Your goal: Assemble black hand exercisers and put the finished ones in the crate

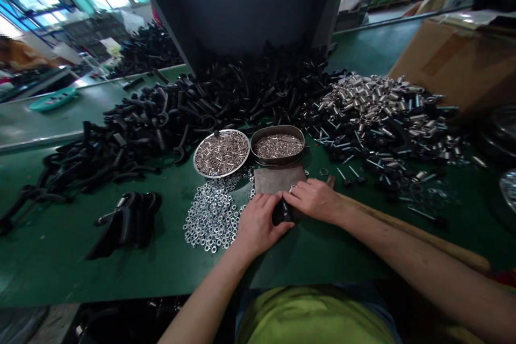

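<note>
My left hand (260, 223) is curled around a small black part (284, 211) at the front edge of a flat metal block (278, 178). My right hand (316, 200) meets it from the other side, its fingertips closed on the same part. A small shiny ring shape shows at the right fingers; I cannot tell if it is worn or held. Fingers cover most of the black part. Left of my hands lies a heap of metal nuts (213, 217). Behind the block stand a round dish of metal pins (221, 153) and an oval tin of small metal pieces (278, 146).
Black curved handle-like parts (242, 86) are heaped at the back and left. A few stand grouped (133, 220) at front left. Metal sleeves (374, 97) and black-headed bolts (374, 156) cover the right. A wooden handle (419, 234) lies beneath my right forearm; a cardboard box (455, 64) stands behind.
</note>
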`<state>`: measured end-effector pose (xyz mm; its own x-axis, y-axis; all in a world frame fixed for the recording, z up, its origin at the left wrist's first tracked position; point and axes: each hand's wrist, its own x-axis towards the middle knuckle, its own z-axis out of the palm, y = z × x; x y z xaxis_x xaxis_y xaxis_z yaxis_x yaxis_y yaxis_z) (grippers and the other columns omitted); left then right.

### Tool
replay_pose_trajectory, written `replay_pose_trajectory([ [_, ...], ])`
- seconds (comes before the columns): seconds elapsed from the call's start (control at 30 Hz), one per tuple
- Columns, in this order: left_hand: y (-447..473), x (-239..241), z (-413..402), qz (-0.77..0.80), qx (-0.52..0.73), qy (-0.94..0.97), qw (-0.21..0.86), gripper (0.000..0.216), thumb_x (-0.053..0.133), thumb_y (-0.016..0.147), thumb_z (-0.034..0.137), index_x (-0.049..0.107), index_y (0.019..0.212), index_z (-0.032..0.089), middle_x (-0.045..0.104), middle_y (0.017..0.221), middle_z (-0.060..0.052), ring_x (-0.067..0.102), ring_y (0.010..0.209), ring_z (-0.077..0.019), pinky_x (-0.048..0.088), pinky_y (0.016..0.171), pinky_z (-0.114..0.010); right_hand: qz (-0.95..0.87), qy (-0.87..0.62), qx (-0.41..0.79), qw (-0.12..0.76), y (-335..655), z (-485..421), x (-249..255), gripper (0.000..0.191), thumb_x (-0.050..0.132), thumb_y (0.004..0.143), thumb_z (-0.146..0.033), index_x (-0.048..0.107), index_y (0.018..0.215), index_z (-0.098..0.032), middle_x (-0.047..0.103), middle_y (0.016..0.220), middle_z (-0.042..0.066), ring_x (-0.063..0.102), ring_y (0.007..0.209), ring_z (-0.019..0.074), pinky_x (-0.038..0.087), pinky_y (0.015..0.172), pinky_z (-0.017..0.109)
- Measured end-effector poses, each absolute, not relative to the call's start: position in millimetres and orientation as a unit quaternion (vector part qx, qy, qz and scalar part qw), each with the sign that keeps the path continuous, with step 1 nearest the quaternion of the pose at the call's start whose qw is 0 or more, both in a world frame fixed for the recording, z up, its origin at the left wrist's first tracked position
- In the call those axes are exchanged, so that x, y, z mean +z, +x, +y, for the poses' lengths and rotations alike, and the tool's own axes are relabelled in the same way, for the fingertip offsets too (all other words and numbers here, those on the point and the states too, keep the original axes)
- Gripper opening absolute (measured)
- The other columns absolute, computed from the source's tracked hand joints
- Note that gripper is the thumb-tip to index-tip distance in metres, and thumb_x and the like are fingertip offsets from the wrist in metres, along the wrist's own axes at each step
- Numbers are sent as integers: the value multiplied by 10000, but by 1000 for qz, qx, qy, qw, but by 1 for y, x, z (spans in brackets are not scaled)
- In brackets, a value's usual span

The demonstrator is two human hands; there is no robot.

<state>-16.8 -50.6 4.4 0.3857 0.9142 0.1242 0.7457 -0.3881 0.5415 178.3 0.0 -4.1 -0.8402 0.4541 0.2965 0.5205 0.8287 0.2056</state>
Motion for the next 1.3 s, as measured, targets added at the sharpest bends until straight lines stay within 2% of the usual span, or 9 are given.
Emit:
replay_pose_trajectory([
  [0.23, -16, -15, -60, 552, 226, 786, 160, 530, 733, 664, 459, 526, 1065, 181, 610, 1018, -80, 537, 963, -256, 458, 835, -395, -857, -497, -94, 99, 244, -48, -3, 229, 500, 893, -298, 590, 1053, -161, 623, 907, 89, 535, 843, 223, 386, 681, 314],
  [0.37, -13, -15, -58, 575, 233, 767, 166, 548, 784, 604, 414, 534, 1034, 183, 608, 995, -65, 534, 959, -255, 459, 825, -388, -788, -604, -85, 86, 284, -70, -24, 307, 460, 892, -400, 595, 966, -134, 615, 873, 111, 559, 807, 251, 433, 674, 353],
  [0.47, -11, -11, -57, 585, 226, 762, 165, 532, 793, 581, 420, 558, 997, 185, 600, 980, -62, 532, 946, -253, 459, 810, -383, -756, -647, 4, 103, 281, -74, -18, 296, 415, 904, -399, 587, 905, -158, 644, 858, 95, 610, 763, 242, 469, 630, 348],
  [0.63, -10, -5, -55, 592, 210, 760, 168, 519, 804, 554, 422, 586, 962, 188, 588, 968, -60, 532, 927, -250, 460, 781, -371, -760, -575, 185, 240, 229, -71, 27, 334, 317, 945, -318, 535, 1166, -193, 688, 1014, 67, 670, 836, 180, 537, 698, 297],
  [0.73, -10, -4, -55, 595, 212, 757, 168, 518, 812, 538, 414, 590, 948, 186, 586, 964, -59, 534, 924, -247, 461, 787, -373, -800, -510, 178, 261, 204, -67, 37, 388, 312, 933, -230, 476, 1284, -206, 651, 1162, 74, 648, 988, 187, 542, 810, 332],
  [0.87, -10, -5, -55, 597, 216, 752, 177, 526, 818, 525, 413, 591, 946, 194, 583, 957, -53, 538, 927, -245, 464, 793, -374, -827, -493, 169, 212, 198, -65, 39, 376, 349, 916, -188, 527, 1245, -224, 665, 1151, 58, 649, 1004, 198, 533, 869, 371],
  [1.03, -11, -6, -55, 595, 224, 752, 171, 520, 809, 541, 412, 587, 962, 202, 580, 978, -53, 533, 954, -247, 455, 819, -381, -785, -494, 129, 352, 202, -73, 39, 367, 373, 918, -212, 495, 1263, -239, 687, 1078, 57, 682, 878, 177, 569, 747, 289],
  [1.2, -10, -5, -55, 600, 215, 749, 178, 514, 814, 530, 416, 587, 936, 195, 582, 960, -54, 541, 921, -244, 461, 788, -374, -833, -496, 146, 199, 199, -69, 36, 395, 366, 898, -173, 521, 1252, -255, 690, 1098, 41, 678, 930, 196, 560, 805, 343],
  [1.3, -11, -5, -55, 602, 214, 749, 174, 520, 812, 530, 424, 589, 943, 200, 581, 974, -52, 538, 933, -244, 456, 799, -375, -811, -495, 129, 284, 198, -69, 43, 390, 346, 921, -186, 481, 1285, -213, 653, 1174, 71, 652, 1000, 179, 540, 840, 301],
])
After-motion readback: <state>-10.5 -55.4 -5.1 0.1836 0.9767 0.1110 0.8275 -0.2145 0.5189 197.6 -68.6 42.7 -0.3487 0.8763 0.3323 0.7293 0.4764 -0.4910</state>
